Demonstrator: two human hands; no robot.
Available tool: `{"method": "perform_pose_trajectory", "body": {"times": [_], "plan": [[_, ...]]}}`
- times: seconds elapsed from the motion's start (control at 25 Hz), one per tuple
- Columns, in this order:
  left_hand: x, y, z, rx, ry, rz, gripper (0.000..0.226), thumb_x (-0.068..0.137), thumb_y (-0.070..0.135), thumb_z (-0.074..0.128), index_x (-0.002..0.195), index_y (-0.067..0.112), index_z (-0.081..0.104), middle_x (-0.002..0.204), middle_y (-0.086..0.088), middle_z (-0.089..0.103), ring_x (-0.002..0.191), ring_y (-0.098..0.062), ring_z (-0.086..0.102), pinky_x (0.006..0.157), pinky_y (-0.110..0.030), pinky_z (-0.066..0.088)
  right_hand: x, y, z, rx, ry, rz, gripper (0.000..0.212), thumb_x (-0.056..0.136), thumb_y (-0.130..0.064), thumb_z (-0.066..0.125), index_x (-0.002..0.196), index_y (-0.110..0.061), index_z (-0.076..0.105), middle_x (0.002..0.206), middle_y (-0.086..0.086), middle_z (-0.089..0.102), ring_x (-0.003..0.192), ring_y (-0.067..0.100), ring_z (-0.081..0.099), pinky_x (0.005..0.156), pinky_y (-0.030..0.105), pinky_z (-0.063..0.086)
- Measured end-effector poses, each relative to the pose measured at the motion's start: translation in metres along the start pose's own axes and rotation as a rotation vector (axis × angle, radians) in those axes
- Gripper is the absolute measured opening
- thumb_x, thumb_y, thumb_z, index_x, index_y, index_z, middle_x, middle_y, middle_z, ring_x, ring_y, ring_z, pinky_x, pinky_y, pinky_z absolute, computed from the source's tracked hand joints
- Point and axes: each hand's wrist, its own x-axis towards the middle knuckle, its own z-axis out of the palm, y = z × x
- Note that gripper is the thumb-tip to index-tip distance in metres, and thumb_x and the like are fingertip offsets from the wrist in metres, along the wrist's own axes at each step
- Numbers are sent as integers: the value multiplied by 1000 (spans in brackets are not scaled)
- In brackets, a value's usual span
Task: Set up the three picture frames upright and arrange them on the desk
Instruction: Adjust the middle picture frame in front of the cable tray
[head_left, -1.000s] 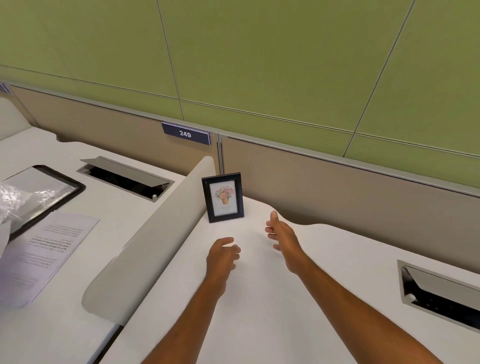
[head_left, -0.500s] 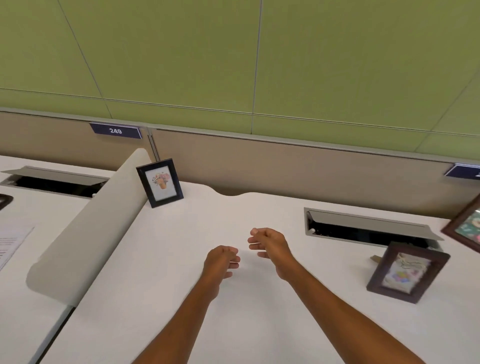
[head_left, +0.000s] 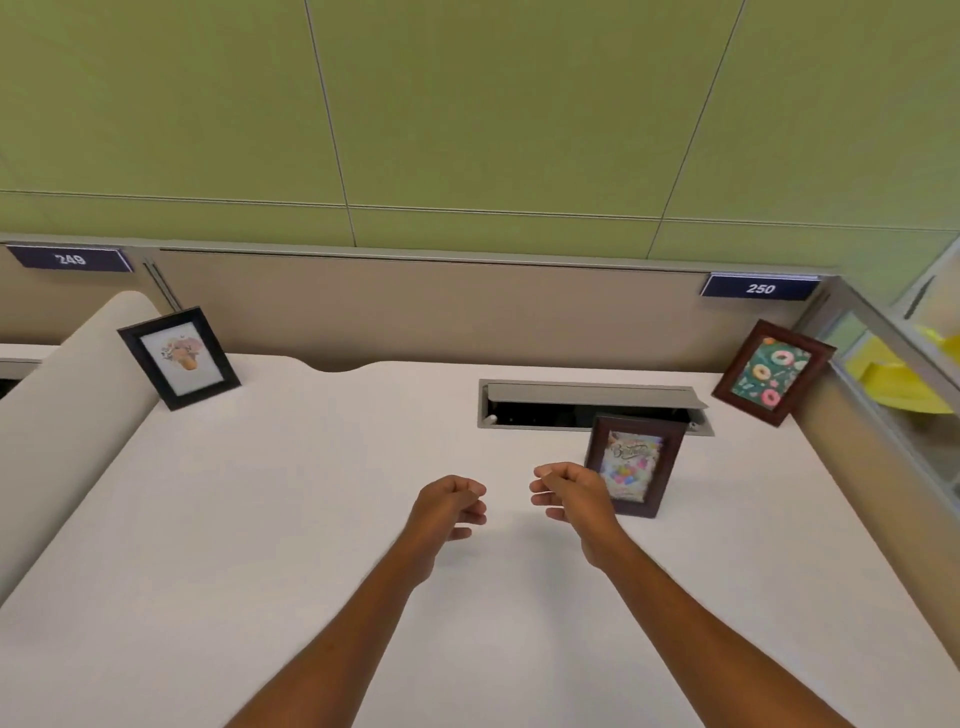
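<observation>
My left hand (head_left: 451, 504): loosely curled, empty, above the white desk (head_left: 291, 519).
My right hand (head_left: 569, 491): loosely curled, empty, just left of the brown balloon-print frame (head_left: 636, 465).
Black flower-print frame (head_left: 179, 357): upright, far-left corner.
Brown donut-print frame (head_left: 774, 372): upright, far-right corner.
Balloon-print frame: upright before the open cable tray (head_left: 592, 402).

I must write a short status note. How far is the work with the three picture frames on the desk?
All three look upright: the black frame at the back left, the donut frame in the back right corner, the balloon frame in front of the cable slot. The left hand and right hand hold nothing. Perhaps only small adjustments remain.
</observation>
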Motion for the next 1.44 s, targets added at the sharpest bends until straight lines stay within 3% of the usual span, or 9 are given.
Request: {"method": "perform_pose_trajectory", "body": {"times": [0.2,0.48,0.6,0.76,0.92,1.0,1.16,1.44], "plan": [[-1,1,76,49,-17,34,18,101,16,61,111,14,76,100,-6,81,90,-19,78,84,-36,57,-8,13,-87,39,90,-2,14,102,-20,69,104,-11,80,100,12,84,86,22,78,80,36,57],[13,9,147,138,6,133,15,98,16,66,107,21,76,106,-6,81,95,-24,80,79,-34,59,-1,23,-175,87,286,-11,32,106,-37,66,97,-9,80,89,11,82,80,20,75,78,38,58],[22,12,168,188,50,175,13,100,15,66,107,22,74,107,-3,78,99,-23,77,76,-29,60,12,22,-197,86,338,-12,35,105,-42,66,98,-11,79,92,12,82,87,26,77,79,39,59],[37,14,187,268,89,202,14,101,15,67,114,20,71,118,2,73,117,-24,69,91,-36,61,31,18,-205,29,377,-11,40,105,-51,62,108,-13,74,112,10,79,98,25,74,85,38,59],[45,28,199,295,96,165,37,104,17,66,140,16,64,141,-3,66,131,-22,61,91,-29,53,49,11,-202,-28,222,89,65,107,-65,41,140,-14,63,144,13,67,129,34,64,112,53,48],[51,34,204,309,86,156,39,106,19,64,144,15,61,145,-4,65,129,-20,60,84,-23,54,56,9,-201,-39,105,129,75,107,-69,29,149,-15,58,151,14,63,139,38,59,121,59,38],[61,32,209,307,60,153,34,107,20,62,141,16,62,142,-6,68,118,-16,61,65,-13,50,65,6,-199,-9,-11,145,87,99,-78,22,157,-20,49,159,13,56,146,39,53,124,59,34],[66,28,202,291,-22,158,40,107,16,61,147,21,60,144,-2,66,129,-20,62,78,-18,55,82,8,-196,75,2,183,94,93,-84,23,159,-22,49,158,11,59,142,36,59,124,54,40]]}}
